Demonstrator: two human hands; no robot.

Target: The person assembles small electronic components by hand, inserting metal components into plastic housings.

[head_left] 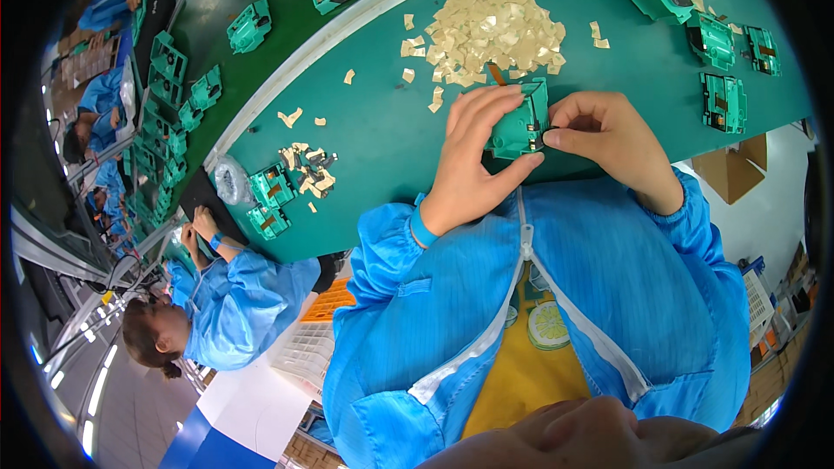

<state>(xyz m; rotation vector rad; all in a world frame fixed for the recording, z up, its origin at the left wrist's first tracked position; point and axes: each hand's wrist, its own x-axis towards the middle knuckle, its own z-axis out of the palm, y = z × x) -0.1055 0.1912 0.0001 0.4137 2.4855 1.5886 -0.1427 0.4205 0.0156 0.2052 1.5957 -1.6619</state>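
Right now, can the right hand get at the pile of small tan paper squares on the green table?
Probably yes. The right hand pinches the green plastic part beside the left hand, and the pile of tan squares lies just beyond with nothing between, though it must let go first.

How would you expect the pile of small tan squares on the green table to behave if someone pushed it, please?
The tan squares look thin and flat, so probably very light and floppy. They lie loosely heaped, with strays scattered across the table, so a push would likely spread them instead of moving the pile whole. Picking up a single one may be fiddly.
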